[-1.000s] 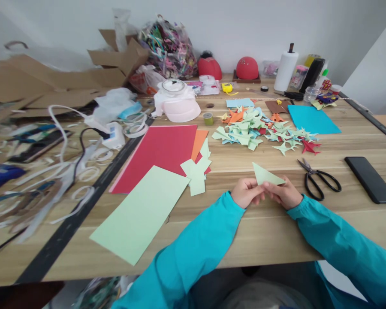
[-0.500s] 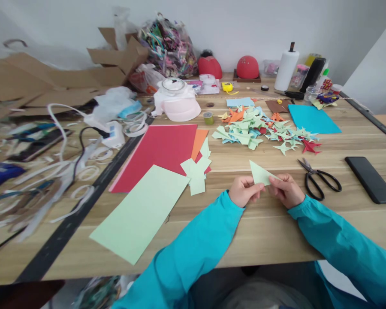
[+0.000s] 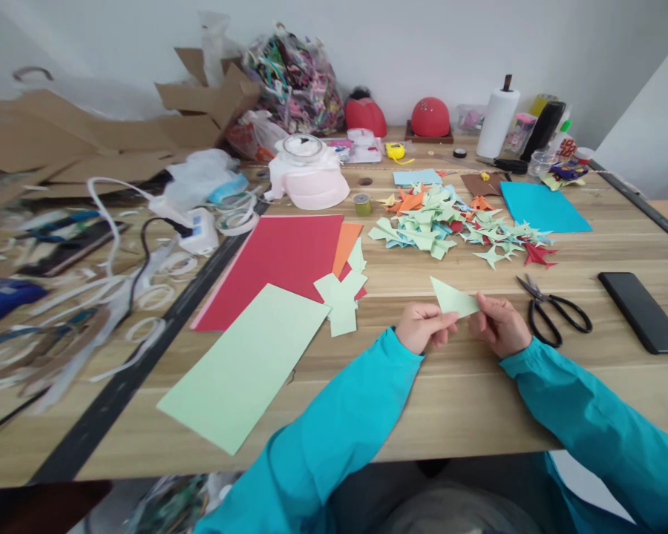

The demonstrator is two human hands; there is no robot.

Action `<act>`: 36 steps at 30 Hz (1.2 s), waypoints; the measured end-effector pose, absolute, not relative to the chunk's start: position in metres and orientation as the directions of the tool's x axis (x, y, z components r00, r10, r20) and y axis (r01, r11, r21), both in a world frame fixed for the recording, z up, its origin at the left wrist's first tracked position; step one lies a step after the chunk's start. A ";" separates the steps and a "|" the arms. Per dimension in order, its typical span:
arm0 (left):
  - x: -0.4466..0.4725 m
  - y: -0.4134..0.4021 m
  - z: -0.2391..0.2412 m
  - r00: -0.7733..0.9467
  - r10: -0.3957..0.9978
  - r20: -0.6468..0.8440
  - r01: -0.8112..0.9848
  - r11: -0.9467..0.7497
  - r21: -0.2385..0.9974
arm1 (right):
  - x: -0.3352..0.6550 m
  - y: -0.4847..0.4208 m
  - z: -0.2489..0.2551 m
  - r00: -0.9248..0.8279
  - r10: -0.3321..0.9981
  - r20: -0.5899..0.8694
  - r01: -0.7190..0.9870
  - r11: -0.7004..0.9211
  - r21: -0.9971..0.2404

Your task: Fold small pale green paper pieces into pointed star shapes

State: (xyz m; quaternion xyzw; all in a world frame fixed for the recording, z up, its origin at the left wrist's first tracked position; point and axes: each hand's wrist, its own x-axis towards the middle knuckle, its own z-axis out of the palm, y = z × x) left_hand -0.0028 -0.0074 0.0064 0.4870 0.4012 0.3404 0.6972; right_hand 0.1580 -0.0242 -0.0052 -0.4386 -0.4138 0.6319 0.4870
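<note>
While both hands pinch the pale green folded paper triangle (image 3: 453,300), left hand (image 3: 423,327) on its near corner and right hand (image 3: 499,324) on its right tip, it sits just left of the black scissors (image 3: 557,311), above the wooden counter (image 3: 467,400). Risk: uneven pull skews the crease or tears it.

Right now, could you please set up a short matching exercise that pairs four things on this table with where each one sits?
Things:
1. folded green paper
2. scissors
3. phone
4. paper towel roll

Places:
A. at the back of the table, by the wall
B. near the table's right edge
C. held between the left hand and the right hand
D. flat on the table, just right of the right hand

Pairs: 1-C, 2-D, 3-B, 4-A
</note>
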 end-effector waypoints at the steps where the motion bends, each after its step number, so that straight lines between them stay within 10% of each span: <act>1: -0.003 -0.007 0.006 0.444 0.865 -0.232 -0.088 0.300 0.950 | 0.158 -0.024 -0.006 -0.126 0.981 -0.149 -0.241 -0.176 -0.955; 15: -0.003 -0.002 -0.002 0.386 0.907 -0.165 -0.170 0.246 0.954 | 0.157 -0.023 -0.002 -0.117 0.991 -0.061 -0.346 -0.098 -0.933; 26: 0.004 -0.006 -0.001 0.333 0.934 -0.130 -0.169 0.195 0.966 | 0.154 -0.027 -0.004 -0.381 0.913 -0.148 0.131 -0.105 -0.986; 36: 0.002 -0.005 -0.003 0.335 0.914 -0.227 -0.080 0.268 0.960 | 0.156 -0.028 -0.006 -0.347 0.912 -0.219 0.116 -0.190 -0.975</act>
